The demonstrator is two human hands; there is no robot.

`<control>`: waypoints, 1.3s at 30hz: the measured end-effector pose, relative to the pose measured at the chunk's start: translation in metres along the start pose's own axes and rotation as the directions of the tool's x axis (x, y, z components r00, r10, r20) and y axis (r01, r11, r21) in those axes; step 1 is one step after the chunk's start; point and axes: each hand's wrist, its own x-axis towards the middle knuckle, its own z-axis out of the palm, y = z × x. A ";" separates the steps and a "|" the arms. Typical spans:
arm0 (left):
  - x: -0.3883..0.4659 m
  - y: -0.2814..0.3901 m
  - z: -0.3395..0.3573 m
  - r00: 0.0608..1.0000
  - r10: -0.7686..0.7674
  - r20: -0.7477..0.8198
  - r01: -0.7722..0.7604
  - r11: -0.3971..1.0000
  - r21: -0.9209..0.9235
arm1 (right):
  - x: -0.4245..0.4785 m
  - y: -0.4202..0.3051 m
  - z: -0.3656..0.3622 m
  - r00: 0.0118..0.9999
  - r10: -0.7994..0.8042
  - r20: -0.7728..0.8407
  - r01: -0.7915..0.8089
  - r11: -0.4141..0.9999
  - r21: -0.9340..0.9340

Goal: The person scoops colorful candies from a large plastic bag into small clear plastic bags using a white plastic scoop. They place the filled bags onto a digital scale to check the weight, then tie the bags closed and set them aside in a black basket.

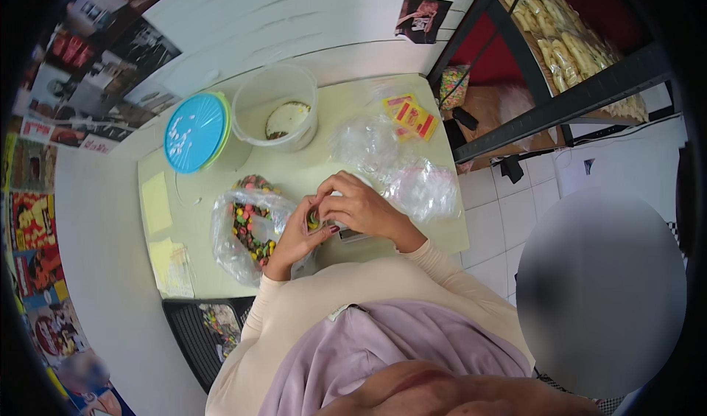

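Note:
Both my hands meet above the near middle of a pale green table (353, 264). My left hand (298, 233) is closed around a small clear bag (314, 221) with colourful candies in it. The fingers of my right hand (353, 203) pinch at the top of the same bag; the exact grip is partly hidden. Just left of my hands a large clear plastic bag (226, 250) lies wide with brown, yellow, pink and green candies (251, 228). Under my right hand a white and grey device (353, 235), possibly a scale, is mostly covered.
Behind stand an empty-looking clear tub (251, 109) and a tub with a blue lid (193, 134). Clear plastic bags (364, 142) and yellow-red labels (414, 118) lie at the right. A black basket (190, 338) is at lower left, a metal shelf (569, 106) at the right.

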 end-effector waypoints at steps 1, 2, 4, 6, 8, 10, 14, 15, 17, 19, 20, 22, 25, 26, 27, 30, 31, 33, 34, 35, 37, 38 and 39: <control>-0.005 0.002 0.000 1.000 -0.004 -0.020 0.004 1.000 -0.010 | -0.001 -0.005 0.001 1.000 -0.006 -0.005 0.006 1.000 -0.019; -0.010 0.004 -0.001 0.999 -0.008 -0.042 0.007 1.000 -0.019 | 0.000 -0.010 -0.001 1.000 -0.014 -0.009 0.013 0.999 -0.037; -0.018 0.007 -0.002 0.998 0.037 -0.056 -0.037 0.999 0.002 | -0.001 -0.021 -0.002 1.000 -0.031 -0.001 0.031 0.997 -0.070; -0.026 0.010 -0.001 0.995 0.072 -0.069 -0.074 0.997 -0.028 | -0.001 -0.034 -0.001 0.999 -0.042 0.012 0.043 0.994 -0.096; -0.038 0.012 -0.002 0.994 0.092 -0.065 -0.091 0.996 0.009 | 0.001 -0.052 0.003 0.998 -0.061 0.034 0.065 0.992 -0.113; -0.050 0.014 -0.007 0.995 0.089 -0.041 -0.086 0.994 0.071 | 0.000 -0.061 0.008 0.993 -0.053 0.105 0.068 0.988 -0.137; -0.082 0.031 -0.008 0.989 0.015 -0.147 -0.043 0.981 -0.190 | 0.003 -0.085 0.028 0.996 0.016 0.089 -0.014 1.000 -0.024; -0.088 0.024 -0.014 0.981 0.057 -0.183 -0.095 0.974 -0.208 | 0.005 -0.088 0.036 1.000 0.024 0.017 -0.024 1.000 0.012; -0.101 0.007 -0.032 0.956 0.140 -0.256 -0.203 0.950 -0.237 | 0.011 -0.087 0.055 0.991 0.048 -0.125 -0.038 0.996 0.083; -0.116 0.007 -0.047 0.935 0.171 -0.312 -0.296 0.860 -0.415 | 0.015 -0.074 0.072 0.982 0.188 -0.011 -0.187 0.980 0.071; -0.123 0.007 -0.054 0.919 0.197 -0.341 -0.351 0.803 -0.482 | 0.016 -0.068 0.082 0.966 0.257 0.045 -0.259 0.964 0.059; -0.139 0.004 -0.068 0.880 0.255 -0.400 -0.447 0.727 -0.521 | 0.014 -0.058 0.109 0.944 0.301 0.136 -0.271 0.942 -0.199; -0.155 -0.005 -0.084 0.847 0.265 -0.461 -0.520 0.596 -0.612 | 0.008 -0.044 0.143 0.896 0.376 0.237 -0.234 0.853 -0.467; -0.159 -0.005 -0.087 0.831 0.287 -0.476 -0.546 0.583 -0.602 | 0.007 -0.040 0.151 0.878 0.402 0.262 -0.215 0.818 -0.533; -0.164 -0.005 -0.090 0.819 0.293 -0.494 -0.563 0.581 -0.588 | 0.005 -0.035 0.157 0.888 0.390 0.243 -0.228 0.833 -0.503; -0.180 -0.007 -0.100 0.774 0.293 -0.561 -0.605 0.604 -0.519 | 0.004 -0.025 0.163 0.931 0.330 0.157 -0.240 0.877 -0.417; -0.185 -0.010 -0.103 0.754 0.283 -0.593 -0.613 0.630 -0.478 | 0.006 -0.026 0.162 0.951 0.289 0.111 -0.225 0.892 -0.393; -0.196 -0.018 -0.111 0.715 0.244 -0.655 -0.587 0.718 -0.373 | 0.013 -0.022 0.160 0.977 0.208 0.051 -0.179 0.923 -0.340; -0.202 -0.026 -0.117 0.696 0.217 -0.685 -0.547 0.778 -0.309 | 0.018 -0.018 0.158 0.985 0.168 0.037 -0.148 0.939 -0.310; -0.207 -0.035 -0.121 0.673 0.192 -0.714 -0.498 0.832 -0.245 | 0.023 -0.015 0.157 0.992 0.127 0.022 -0.116 0.953 -0.279; -0.212 -0.056 -0.122 0.644 0.074 -0.761 -0.408 0.875 -0.260 | 0.033 -0.013 0.159 1.000 0.005 -0.018 -0.009 0.962 -0.272; -0.215 -0.068 -0.120 0.633 0.008 -0.774 -0.352 0.894 -0.278 | 0.037 -0.012 0.161 0.998 -0.058 -0.038 0.045 0.962 -0.269; -0.216 -0.083 -0.119 0.619 -0.058 -0.783 -0.294 0.908 -0.299 | 0.037 -0.006 0.165 0.995 -0.091 -0.028 0.080 0.957 -0.278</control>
